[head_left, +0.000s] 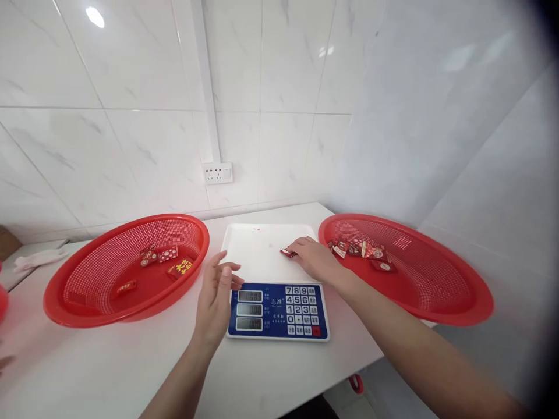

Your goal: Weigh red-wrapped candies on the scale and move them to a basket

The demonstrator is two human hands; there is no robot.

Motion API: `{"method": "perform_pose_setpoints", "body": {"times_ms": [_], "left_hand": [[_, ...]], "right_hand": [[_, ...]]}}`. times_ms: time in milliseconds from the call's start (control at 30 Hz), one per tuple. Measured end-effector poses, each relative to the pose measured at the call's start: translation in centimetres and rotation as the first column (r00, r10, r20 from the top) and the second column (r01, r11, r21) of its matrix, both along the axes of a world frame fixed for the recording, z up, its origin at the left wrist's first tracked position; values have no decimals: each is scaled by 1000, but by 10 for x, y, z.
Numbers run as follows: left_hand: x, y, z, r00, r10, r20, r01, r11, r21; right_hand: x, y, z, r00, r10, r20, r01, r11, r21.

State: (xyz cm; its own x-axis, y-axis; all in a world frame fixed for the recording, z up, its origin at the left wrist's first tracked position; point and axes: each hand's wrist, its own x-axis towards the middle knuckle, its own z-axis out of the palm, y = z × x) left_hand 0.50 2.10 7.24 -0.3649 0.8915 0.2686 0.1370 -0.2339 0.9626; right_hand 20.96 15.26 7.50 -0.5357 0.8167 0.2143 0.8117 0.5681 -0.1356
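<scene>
My right hand (312, 258) is over the right side of the white weighing pan, its fingers closed on a small red packet (287, 252). Most of that packet is hidden under the fingers. At the left edge of the digital scale (278, 311), my left hand (217, 288) hovers with fingers apart, holding nothing. The bare part of the pan (251, 253) lies between the two hands. To the right, a red plastic basket (445, 256) holds several red packets (369, 250). Another red basket (74, 311) on the left has several packets (168, 253) lying apart.
A white table (144, 355) carries the scale and both baskets, close against the tiled wall. On the wall is a power socket (218, 173). A pale cloth (39, 259) lies at the far left, near a brown box (7, 241). Part of another red object (2, 299) shows at the left edge.
</scene>
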Motion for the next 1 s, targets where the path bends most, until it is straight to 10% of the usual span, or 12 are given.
{"method": "perform_pose_setpoints", "body": {"times_ms": [133, 367, 667, 1000], "left_hand": [[13, 3, 3, 979, -177, 99, 186, 978, -94], [27, 8, 13, 759, -424, 494, 543, 831, -123], [38, 3, 18, 841, -351, 413, 415, 907, -74], [39, 0, 14, 890, -452, 60, 453, 861, -232]], "right_hand": [[1, -14, 6, 944, 97, -315, -64, 992, 113], [-1, -76, 24, 584, 396, -709, -530, 847, 36], [-4, -91, 21, 555, -51, -830, -393, 863, -317], [-2, -95, 23, 652, -128, -747, -363, 813, -455]]}}
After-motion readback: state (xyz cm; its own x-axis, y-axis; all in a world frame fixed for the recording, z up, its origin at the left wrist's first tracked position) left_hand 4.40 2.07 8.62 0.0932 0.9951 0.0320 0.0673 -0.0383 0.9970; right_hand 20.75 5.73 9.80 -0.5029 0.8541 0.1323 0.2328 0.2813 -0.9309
